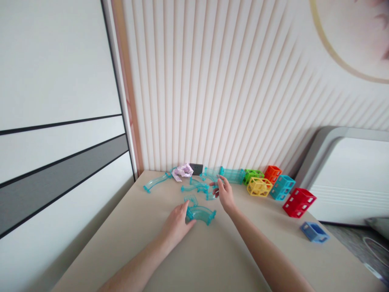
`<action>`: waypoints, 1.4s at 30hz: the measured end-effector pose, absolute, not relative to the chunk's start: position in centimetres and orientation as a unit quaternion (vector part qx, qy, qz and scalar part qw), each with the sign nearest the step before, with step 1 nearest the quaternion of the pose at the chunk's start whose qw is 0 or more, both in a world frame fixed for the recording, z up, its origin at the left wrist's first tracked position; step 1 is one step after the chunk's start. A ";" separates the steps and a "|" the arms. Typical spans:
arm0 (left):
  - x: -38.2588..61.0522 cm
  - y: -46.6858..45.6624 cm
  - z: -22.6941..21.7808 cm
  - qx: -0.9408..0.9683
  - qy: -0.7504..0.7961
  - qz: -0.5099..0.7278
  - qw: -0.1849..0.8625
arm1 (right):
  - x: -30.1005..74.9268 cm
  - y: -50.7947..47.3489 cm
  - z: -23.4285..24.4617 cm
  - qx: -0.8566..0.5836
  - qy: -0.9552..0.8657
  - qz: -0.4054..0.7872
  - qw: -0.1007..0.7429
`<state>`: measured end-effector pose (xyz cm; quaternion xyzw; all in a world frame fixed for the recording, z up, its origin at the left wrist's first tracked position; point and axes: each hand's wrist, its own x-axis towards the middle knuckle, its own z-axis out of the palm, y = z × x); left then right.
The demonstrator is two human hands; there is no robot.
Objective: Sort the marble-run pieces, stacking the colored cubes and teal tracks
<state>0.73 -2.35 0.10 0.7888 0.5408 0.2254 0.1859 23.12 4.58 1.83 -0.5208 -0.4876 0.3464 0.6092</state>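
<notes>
My left hand (178, 221) has its thumb and fingers around the left end of a clear teal curved tube (203, 213), which lies on the table. Just behind that tube is a smaller clear teal piece (191, 199), close to my left fingertips. Over the tube pieces farther back, my right hand (225, 194) reaches with its fingers apart, and I see nothing held in it. Nearest to it are a short clear teal piece (210, 196) and a wavy teal tube (194, 186). Its fingertips partly cover the pieces behind.
Along the wall lie a straight teal tube (232, 176), a crumpled lilac wrapper (182, 172) and a black socket (197, 169). Another curved tube (158, 182) is at left. To the right stand open cube frames: green (252, 175), yellow (259, 187), orange (272, 174), teal (282, 187), red (299, 202), blue (315, 232).
</notes>
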 end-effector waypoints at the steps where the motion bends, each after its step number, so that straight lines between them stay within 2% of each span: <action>1: 0.7 -2.4 0.0 0.789 0.541 0.227 0.184 | 23.1 3.8 2.1 -0.506 -0.482 0.366 0.614; 9: 0.3 -2.7 0.5 0.788 0.528 0.281 0.148 | 24.4 -2.1 2.4 -0.485 -0.494 0.425 0.583; 14: -0.2 -3.2 1.6 0.809 0.428 0.386 0.118 | 23.7 -3.5 3.4 -0.479 -0.547 0.439 0.527; 19: -0.2 -3.2 1.2 0.827 0.363 0.414 0.112 | 22.0 -4.2 3.4 -0.469 -0.583 0.479 0.460; 21: -0.1 -3.0 1.1 0.826 0.364 0.422 0.090 | 21.8 -4.2 3.2 -0.485 -0.591 0.449 0.463; 24: -0.2 -2.8 1.2 0.810 0.393 0.431 0.056 | 22.4 -4.1 3.0 -0.521 -0.641 0.325 0.461; 29: -0.3 -2.6 1.5 0.804 0.423 0.417 0.027 | 23.8 -4.7 3.5 -0.535 -0.752 0.129 0.364; 34: -0.1 -2.7 1.3 0.814 0.430 0.390 0.020 | 23.8 -5.3 3.5 -0.563 -0.760 0.088 0.312; 42: 0.0 -2.8 0.9 0.819 0.441 0.367 0.024 | 23.9 -5.3 3.2 -0.563 -0.776 0.078 0.275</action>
